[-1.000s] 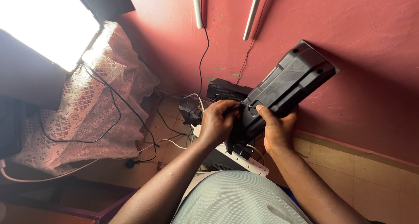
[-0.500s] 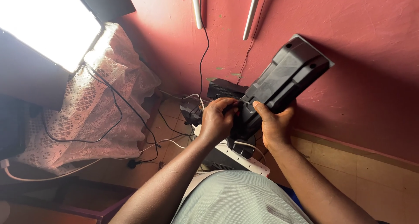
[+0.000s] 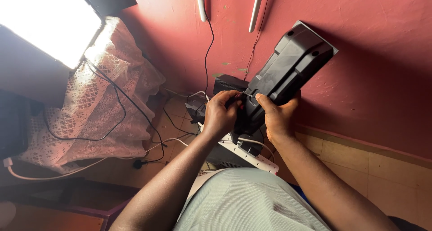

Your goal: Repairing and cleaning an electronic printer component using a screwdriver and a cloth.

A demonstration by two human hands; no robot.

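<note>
Both hands clamp black plastic casing [image 3: 288, 73] — left hand [image 3: 220, 114], right hand [image 3: 276, 116] grip closed.

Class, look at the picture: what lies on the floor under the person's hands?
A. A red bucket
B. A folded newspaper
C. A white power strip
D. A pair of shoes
C: a white power strip with a plug in it lies on the floor below the left hand and right hand, which hold a black plastic casing.
</note>
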